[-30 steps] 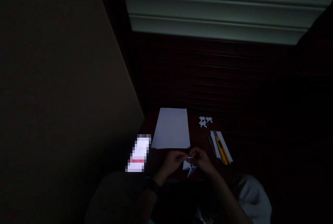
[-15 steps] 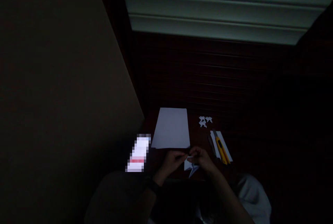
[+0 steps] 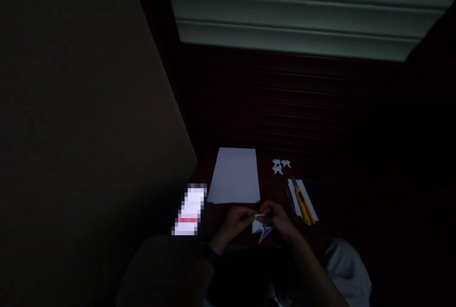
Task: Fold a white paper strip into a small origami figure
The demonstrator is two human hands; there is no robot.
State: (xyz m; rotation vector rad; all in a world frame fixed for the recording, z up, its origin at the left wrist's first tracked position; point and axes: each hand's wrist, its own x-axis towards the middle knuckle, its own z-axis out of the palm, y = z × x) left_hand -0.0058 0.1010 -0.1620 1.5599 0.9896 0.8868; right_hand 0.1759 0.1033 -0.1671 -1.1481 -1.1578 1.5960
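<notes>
A small piece of folded white paper (image 3: 262,232) hangs between my hands near the table's front edge, with pointed flaps spreading downward. My left hand (image 3: 236,220) pinches its upper left edge with thumb and forefinger. On the other side, my right hand (image 3: 276,218) has its fingers closed on the top right of the same paper and covers part of it. Just beyond my hands lies a stack of white paper sheets (image 3: 235,176). Several small folded paper figures (image 3: 277,169) sit together at the back right.
A yellow utility knife (image 3: 303,205) rests on a white paper strip (image 3: 310,200) to the right, with a dark slim object (image 3: 289,197) beside it. At the left a lit, pixelated phone-like screen (image 3: 190,211) stands near the wall (image 3: 107,107). The scene is dim.
</notes>
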